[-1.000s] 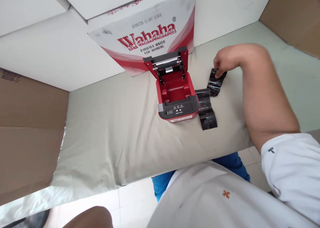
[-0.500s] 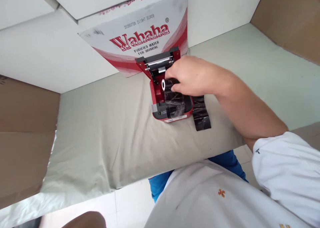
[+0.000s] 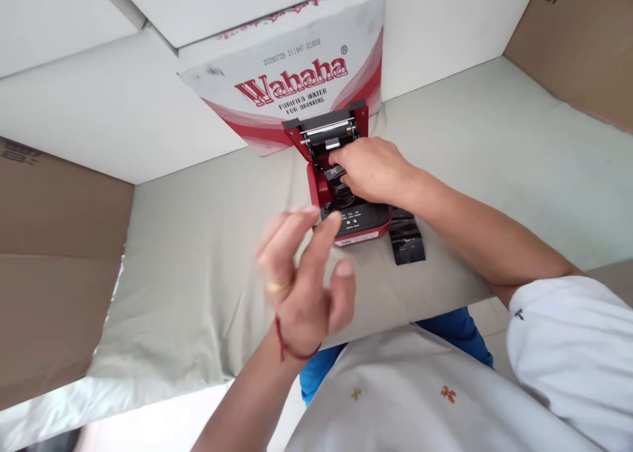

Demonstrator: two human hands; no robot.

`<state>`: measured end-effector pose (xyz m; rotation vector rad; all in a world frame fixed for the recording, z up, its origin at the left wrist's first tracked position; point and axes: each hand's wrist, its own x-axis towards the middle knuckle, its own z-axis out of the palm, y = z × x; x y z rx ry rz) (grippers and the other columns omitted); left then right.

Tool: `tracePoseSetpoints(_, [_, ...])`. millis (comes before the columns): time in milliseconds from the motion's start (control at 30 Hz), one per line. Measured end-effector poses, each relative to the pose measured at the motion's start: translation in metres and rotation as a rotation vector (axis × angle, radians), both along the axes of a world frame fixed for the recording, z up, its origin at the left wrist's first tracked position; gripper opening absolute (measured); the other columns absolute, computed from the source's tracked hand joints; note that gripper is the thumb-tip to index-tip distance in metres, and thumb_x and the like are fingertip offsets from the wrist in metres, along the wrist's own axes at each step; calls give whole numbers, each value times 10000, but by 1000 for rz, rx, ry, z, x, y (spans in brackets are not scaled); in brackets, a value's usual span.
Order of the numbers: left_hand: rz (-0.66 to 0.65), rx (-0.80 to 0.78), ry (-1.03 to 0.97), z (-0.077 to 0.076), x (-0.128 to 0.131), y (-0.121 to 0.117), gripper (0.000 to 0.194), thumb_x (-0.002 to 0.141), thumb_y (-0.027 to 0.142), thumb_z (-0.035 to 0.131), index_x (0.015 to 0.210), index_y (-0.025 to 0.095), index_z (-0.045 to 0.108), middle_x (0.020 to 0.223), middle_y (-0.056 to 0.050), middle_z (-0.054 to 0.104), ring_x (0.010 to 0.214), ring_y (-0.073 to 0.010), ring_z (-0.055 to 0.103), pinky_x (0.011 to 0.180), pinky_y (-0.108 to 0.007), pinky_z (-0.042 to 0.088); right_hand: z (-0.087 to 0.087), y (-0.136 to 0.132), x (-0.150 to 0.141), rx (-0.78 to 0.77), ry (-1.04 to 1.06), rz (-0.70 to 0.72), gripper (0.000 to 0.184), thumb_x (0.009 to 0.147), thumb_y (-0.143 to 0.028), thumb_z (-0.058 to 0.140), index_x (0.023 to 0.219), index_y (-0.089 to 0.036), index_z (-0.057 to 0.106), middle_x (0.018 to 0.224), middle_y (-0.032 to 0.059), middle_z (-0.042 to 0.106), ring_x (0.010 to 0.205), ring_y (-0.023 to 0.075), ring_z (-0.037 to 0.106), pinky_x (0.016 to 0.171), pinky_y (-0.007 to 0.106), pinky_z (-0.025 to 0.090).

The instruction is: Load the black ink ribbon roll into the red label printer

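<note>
A small red-and-black label printer stands on the cloth-covered table with its lid tipped up and back. My right hand reaches into its open bay from the right, fingers curled over a roll of glossy black film. The hand hides most of the roll. My left hand, slightly blurred, hovers in front of the printer's near left corner with fingers apart and nothing in them. Beside the printer's right side, a strip of black film lies on the cloth.
Behind the printer, a white and red Wahaha water carton stands close to the raised lid. Brown cardboard boxes stand at the left and far right. The table's front edge runs just before my body.
My right hand has lowered the black roll into the printer's bay, where its white core no longer shows. My left hand has come up from below to the printer's front.
</note>
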<state>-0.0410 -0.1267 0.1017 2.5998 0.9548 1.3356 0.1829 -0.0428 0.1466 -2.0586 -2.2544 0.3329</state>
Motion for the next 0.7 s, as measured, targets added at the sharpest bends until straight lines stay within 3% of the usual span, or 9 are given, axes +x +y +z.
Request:
tracePoseSetpoints(67, [-15, 106, 10, -12, 15, 15, 560, 1104, 245, 619, 1662, 239, 665, 1513, -165, 760, 1445, -364, 704, 1225, -525, 534, 0, 0, 0, 5, 7, -2, 466, 1046, -224, 613, 1469, -262, 804, 1398, 138, 853, 1239, 348, 795, 846, 383, 514])
tracePoseSetpoints(167, [45, 142, 111, -31, 33, 32, 382, 1116, 238, 620, 1463, 195, 774, 1275, -147, 847, 1211, -303, 774, 1062, -465, 580, -3, 1, 1, 9, 2, -14, 448, 1065, -267, 627, 1476, -266, 806, 1374, 143, 860, 1217, 345, 797, 847, 385, 511])
tracePoseSetpoints(300, [69, 223, 116, -49, 33, 36, 324, 1119, 240, 622, 1371, 205, 823, 1173, -131, 858, 1134, -282, 764, 1009, -442, 593, -5, 3, 0, -2, -12, -8, 418, 1062, -261, 632, 1431, -278, 829, 1309, 140, 875, 1167, 339, 796, 820, 387, 486])
tracePoseSetpoints(400, [46, 271, 75, -56, 28, 32, 351, 1074, 194, 683, 1394, 215, 825, 1130, -121, 850, 1107, -279, 752, 1023, -440, 599, 6, -2, 1, -54, 4, 58, 394, 1071, -240, 616, 1397, -253, 838, 1327, 128, 871, 1139, 305, 783, 823, 370, 469])
tracePoseSetpoints(500, [34, 275, 62, -59, 27, 29, 348, 1063, 207, 731, 1397, 217, 824, 1099, -110, 836, 1071, -269, 750, 985, -429, 593, 29, -14, 6, -62, 143, 208, 353, 1106, -257, 570, 1306, -244, 860, 1300, 73, 874, 1138, 263, 760, 890, 347, 481])
tracePoseSetpoints(600, [40, 284, 56, -59, 31, 26, 297, 1053, 202, 755, 1336, 223, 842, 1051, -97, 818, 1028, -257, 743, 952, -415, 583, 47, -21, 17, 128, 264, 123, 462, 1185, -349, 409, 1387, -258, 815, 1314, 56, 856, 1155, 247, 746, 960, 344, 507])
tracePoseSetpoints(700, [19, 302, 45, -57, 34, 23, 238, 1043, 163, 752, 1255, 213, 848, 1004, -87, 797, 988, -240, 726, 927, -397, 583, 47, -14, 27, 336, 183, -57, 576, 1201, -443, 325, 1644, -298, 664, 1499, 99, 787, 1378, 299, 681, 1041, 383, 509])
